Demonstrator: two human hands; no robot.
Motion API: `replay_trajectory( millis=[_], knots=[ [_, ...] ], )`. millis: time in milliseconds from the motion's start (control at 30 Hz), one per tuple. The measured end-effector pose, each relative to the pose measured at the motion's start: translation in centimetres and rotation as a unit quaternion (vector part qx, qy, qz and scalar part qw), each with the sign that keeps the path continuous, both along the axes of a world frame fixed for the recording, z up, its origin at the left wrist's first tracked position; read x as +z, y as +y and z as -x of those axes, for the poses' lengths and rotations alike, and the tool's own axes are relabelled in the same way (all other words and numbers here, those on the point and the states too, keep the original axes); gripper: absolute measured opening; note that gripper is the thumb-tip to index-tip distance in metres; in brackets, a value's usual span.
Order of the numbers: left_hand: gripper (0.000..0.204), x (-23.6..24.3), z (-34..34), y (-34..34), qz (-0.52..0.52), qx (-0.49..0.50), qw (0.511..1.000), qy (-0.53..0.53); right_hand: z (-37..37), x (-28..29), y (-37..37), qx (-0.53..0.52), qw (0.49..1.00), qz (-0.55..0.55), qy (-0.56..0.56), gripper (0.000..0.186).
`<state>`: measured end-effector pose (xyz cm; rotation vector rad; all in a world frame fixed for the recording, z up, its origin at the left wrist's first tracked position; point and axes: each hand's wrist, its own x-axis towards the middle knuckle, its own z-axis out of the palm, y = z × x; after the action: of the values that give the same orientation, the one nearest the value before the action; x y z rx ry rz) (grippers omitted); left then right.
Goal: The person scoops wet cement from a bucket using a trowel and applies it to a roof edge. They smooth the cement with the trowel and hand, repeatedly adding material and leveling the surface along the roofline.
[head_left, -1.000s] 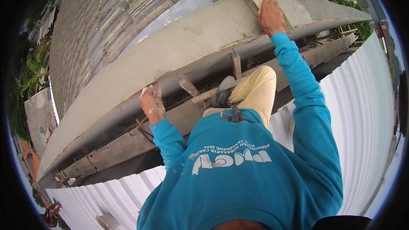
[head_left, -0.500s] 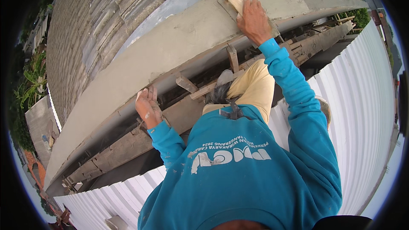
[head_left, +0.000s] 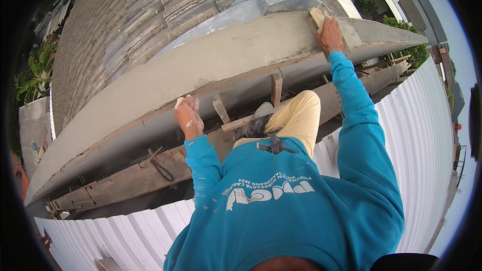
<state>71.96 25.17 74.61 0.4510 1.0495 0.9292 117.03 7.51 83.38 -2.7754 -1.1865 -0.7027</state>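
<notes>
A wooden plastering float (head_left: 317,18) lies against the smooth grey cement face of a long curved ledge (head_left: 221,52). My right hand (head_left: 330,36) grips it near the ledge's upper right part, arm stretched out. Lower down on the left, my left hand (head_left: 189,117) is by the ledge's lower edge, its fingers curled together and smeared with pale cement. Whether anything sits inside those fingers is hidden.
Weathered roof tiles (head_left: 145,10) rise beyond the ledge, with a grey flashing strip (head_left: 236,15) between. Below the ledge run wooden props (head_left: 276,89) and a long board (head_left: 125,173). White corrugated roofing (head_left: 416,135) spreads on the near side.
My right hand has slid the float rightward along the ledge. My left hand has shifted right and its fingers have curled in. The whole view has turned somewhat.
</notes>
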Motion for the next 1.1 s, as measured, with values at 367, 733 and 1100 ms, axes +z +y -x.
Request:
replay_trajectory(
  millis=[367,733,1100],
  knots=[
    [0.023,-1.1,0.9,0.6,0.004,-0.006,1.0,0.004,8.7,0.0,2.7,0.08,0.99,-0.022,0.111,0.061],
    [0.019,1.3,0.4,0.2,-0.001,-0.021,1.0,0.003,-0.7,-0.3,-0.6,0.017,0.998,-0.058,-0.014,0.049],
    [0.017,-0.7,1.7,0.5,-0.029,-0.071,0.997,-0.016,-1.7,-1.7,-1.6,-0.02,0.888,-0.181,0.421,0.057]
  ],
)
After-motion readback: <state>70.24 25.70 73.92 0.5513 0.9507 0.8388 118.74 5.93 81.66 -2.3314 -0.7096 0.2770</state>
